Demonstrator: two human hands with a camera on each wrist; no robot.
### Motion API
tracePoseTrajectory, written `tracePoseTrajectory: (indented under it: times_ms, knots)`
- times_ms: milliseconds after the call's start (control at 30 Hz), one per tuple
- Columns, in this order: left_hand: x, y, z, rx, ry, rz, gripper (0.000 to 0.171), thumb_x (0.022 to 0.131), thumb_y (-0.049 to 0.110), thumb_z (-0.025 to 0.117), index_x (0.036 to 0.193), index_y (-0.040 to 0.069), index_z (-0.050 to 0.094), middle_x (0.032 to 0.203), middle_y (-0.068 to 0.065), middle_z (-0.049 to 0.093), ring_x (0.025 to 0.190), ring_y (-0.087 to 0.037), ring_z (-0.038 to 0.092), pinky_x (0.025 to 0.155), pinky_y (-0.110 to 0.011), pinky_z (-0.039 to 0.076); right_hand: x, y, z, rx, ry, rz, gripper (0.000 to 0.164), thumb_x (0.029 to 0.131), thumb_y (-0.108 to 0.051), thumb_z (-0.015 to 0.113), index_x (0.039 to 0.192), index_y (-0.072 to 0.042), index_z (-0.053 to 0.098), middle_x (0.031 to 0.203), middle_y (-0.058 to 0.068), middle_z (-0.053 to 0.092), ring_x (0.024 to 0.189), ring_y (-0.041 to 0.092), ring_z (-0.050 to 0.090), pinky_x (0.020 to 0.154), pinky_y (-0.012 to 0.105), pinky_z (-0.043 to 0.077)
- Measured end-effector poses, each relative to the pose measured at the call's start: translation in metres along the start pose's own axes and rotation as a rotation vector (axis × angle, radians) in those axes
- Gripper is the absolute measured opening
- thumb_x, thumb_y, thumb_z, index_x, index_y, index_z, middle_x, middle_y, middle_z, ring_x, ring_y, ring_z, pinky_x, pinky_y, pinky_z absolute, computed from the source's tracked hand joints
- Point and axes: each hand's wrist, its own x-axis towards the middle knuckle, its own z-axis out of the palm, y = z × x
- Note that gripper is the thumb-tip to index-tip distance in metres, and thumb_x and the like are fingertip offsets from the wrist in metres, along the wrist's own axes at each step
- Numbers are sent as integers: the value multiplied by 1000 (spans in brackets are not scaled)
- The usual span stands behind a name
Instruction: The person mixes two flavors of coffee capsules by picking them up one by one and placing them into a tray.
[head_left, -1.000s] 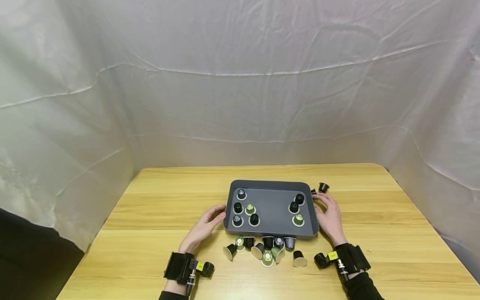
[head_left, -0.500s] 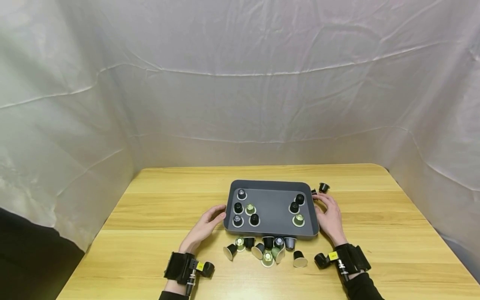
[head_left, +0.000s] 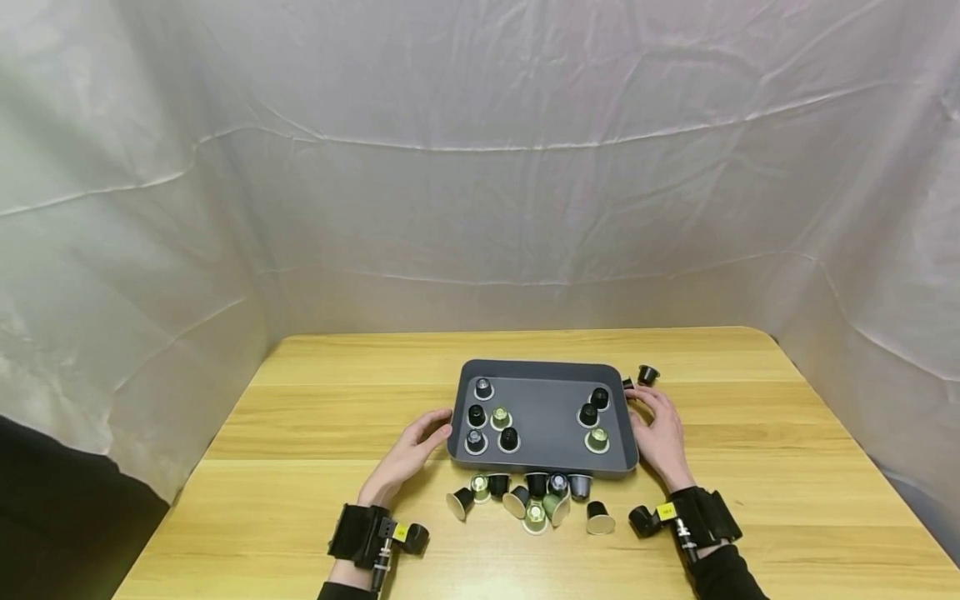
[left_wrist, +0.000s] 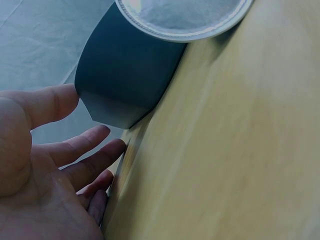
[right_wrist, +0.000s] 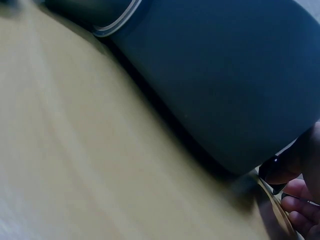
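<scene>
A dark grey tray lies on the wooden table with coffee capsules standing rim-down in it. Toward its left end are black, grey and green capsules; at the right end stand two black ones and a green one. My left hand is at the tray's left side, its thumb touching the wall, the other fingers loosely bent. On the right side my right hand rests against the tray with the thumb, its fingertips near a partly hidden black capsule.
Several loose capsules lie along the tray's front edge, some tipped over. A black capsule lies beyond my right fingers. The wooden table is bounded by pale hanging sheets at the back and sides.
</scene>
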Motion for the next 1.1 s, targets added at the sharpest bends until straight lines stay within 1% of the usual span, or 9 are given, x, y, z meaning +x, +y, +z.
tracePoseTrajectory:
  times_ms: [333, 633, 733, 867, 1100]
  knots:
    - [-1, 0, 0, -7, -7, -8, 49, 103, 22, 56, 145, -3, 47, 150, -23, 50, 142, -40, 44, 123, -57, 29, 0, -1, 0, 17, 2, 13, 34, 89, 5, 59, 123, 3, 66, 140, 25, 55, 134, 46, 46, 113, 62, 32]
    - [-1, 1, -1, 8, -8, -5, 49, 104, 23, 55, 146, -2, 47, 152, -23, 48, 144, -41, 41, 124, -57, 27, 0, -1, 0, 26, 33, -33, 35, 88, 6, 61, 123, 4, 66, 137, 25, 57, 129, 46, 51, 108, 60, 39]
    - [0, 1, -1, 11, -7, -2, 49, 104, 23, 55, 145, -2, 47, 152, -24, 48, 144, -41, 41, 124, -57, 27, 0, -2, 0, 30, 31, -49, 35, 90, 4, 62, 124, 4, 65, 138, 25, 56, 131, 47, 49, 110, 61, 36]
    - [0, 2, -1, 8, -6, -4, 49, 103, 22, 55, 145, -2, 48, 151, -24, 48, 144, -41, 41, 124, -57, 26, 1, -1, -1, 23, 12, -77, 35, 92, 2, 63, 126, 4, 64, 142, 26, 53, 134, 49, 44, 113, 64, 31]
    - [0, 2, -1, 8, -8, -10, 49, 103, 23, 55, 145, -1, 48, 151, -23, 49, 144, -40, 41, 124, -57, 27, 1, 0, -2, 0, -25, -116, 38, 92, 0, 64, 129, 3, 62, 146, 26, 48, 136, 52, 38, 111, 70, 28]
